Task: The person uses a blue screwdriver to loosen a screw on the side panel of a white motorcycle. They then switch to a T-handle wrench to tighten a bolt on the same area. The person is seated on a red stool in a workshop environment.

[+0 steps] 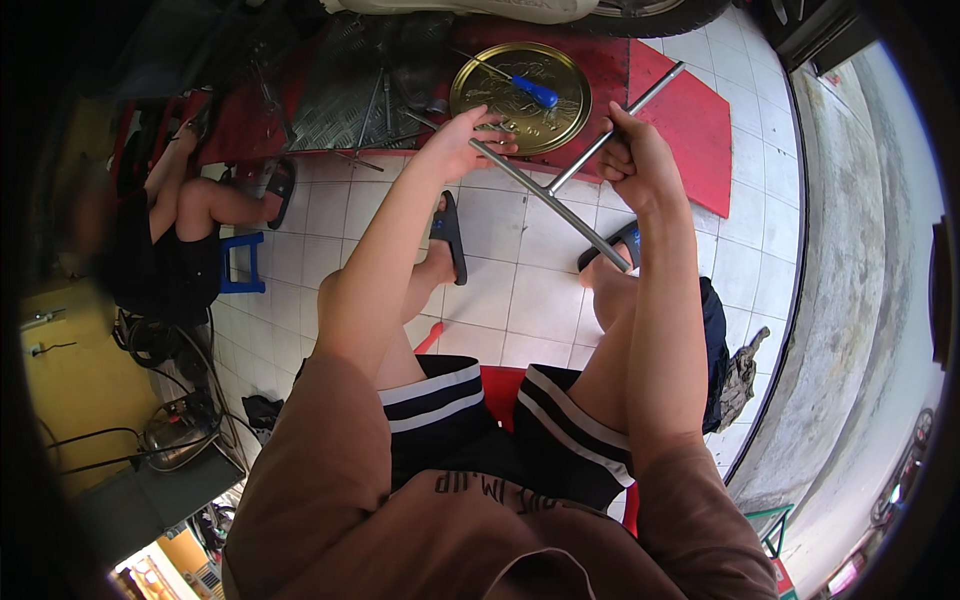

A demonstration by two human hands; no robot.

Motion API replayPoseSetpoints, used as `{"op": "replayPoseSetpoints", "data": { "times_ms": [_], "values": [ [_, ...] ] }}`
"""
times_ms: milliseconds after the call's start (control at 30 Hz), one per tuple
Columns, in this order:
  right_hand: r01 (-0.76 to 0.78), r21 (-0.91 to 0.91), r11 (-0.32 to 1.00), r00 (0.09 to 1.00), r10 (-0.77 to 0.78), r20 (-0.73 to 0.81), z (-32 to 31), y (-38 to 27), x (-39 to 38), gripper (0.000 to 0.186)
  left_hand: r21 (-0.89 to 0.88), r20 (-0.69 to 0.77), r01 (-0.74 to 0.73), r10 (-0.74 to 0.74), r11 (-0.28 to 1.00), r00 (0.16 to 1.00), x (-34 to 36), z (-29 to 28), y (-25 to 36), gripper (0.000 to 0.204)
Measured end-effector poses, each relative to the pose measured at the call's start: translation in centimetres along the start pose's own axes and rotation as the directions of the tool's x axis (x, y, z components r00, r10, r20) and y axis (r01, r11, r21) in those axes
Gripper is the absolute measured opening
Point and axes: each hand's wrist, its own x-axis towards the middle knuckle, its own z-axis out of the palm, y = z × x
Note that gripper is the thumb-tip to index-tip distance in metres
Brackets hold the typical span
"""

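Observation:
My right hand (645, 165) is closed around the shaft of a steel T-handle wrench (552, 193), held in the air above the floor. The shaft points up and to the right, and the crossbar slants across in front of my knees. Beside the crossbar's upper left end is my left hand (462, 148), its fingers spread; whether they touch the bar I cannot tell. Beyond both hands a round gold-coloured tray (570, 85) rests on the red platform (690, 140). A screwdriver with a blue handle (535, 91) lies across it, with small bits near the tray's front.
Long metal tools (370, 110) lie around a dark ribbed metal plate (335, 75) on the platform. A motorcycle tyre (670, 18) shows beyond. At the left, another person (205, 205) sits near a blue stool (243, 264). A wall (840, 250) runs along the right.

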Motion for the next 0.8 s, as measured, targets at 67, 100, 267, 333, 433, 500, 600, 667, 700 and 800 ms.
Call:
{"op": "replayPoseSetpoints", "data": {
  "times_ms": [67,100,267,333,433,500,600,667,700,800],
  "values": [
    [-0.066,-0.063,0.996,0.998,0.068,0.019,1.1,1.1,0.6,0.033,-0.054,0.122,-0.013,0.020,0.998,0.992,-5.5,1.2,1.5,0.044],
    [-0.098,-0.099,0.990,0.995,0.099,0.007,1.7,1.6,1.1,0.033,-0.081,0.198,-0.022,0.038,0.996,0.980,-7.9,1.6,1.4,0.044],
    [-0.185,-0.295,0.938,0.967,0.227,0.114,5.0,4.6,3.7,0.032,0.051,0.196,-0.175,0.162,0.983,0.967,-14.9,0.6,-1.8,0.042],
    [-0.197,-0.359,0.912,0.960,0.254,0.117,5.7,6.0,4.7,0.032,0.313,0.066,-0.263,0.256,0.913,0.965,-15.4,-0.3,-2.2,0.039],
    [-0.201,-0.429,0.881,0.970,0.240,0.038,7.1,7.1,5.1,0.032,0.826,0.123,-0.412,0.592,0.384,0.797,-14.7,-2.6,-2.7,0.039],
    [-0.185,-0.484,0.856,0.979,0.202,-0.016,7.6,7.1,5.8,0.033,0.917,0.247,-0.375,0.547,0.135,0.800,-15.1,-2.6,-2.4,0.040],
    [-0.125,-0.593,0.795,0.992,0.116,-0.053,8.2,7.0,6.9,0.035,0.914,0.353,-0.399,0.623,-0.071,0.698,-15.4,-1.8,-3.4,0.043],
    [-0.060,-0.664,0.745,0.998,0.035,-0.050,9.3,7.7,7.1,0.036,0.931,0.331,-0.355,0.598,-0.082,0.730,-15.5,-1.4,-4.0,0.040],
    [-0.053,-0.685,0.727,0.997,0.002,-0.076,10.1,7.9,7.3,0.038,0.939,0.308,-0.340,0.572,-0.053,0.760,-15.5,-1.4,-4.0,0.035],
    [-0.003,-0.672,0.740,0.996,-0.059,-0.069,10.6,8.4,8.3,0.037,0.946,0.259,-0.323,0.618,-0.008,0.742,-15.7,-2.2,-3.6,0.034]
  ]
}}
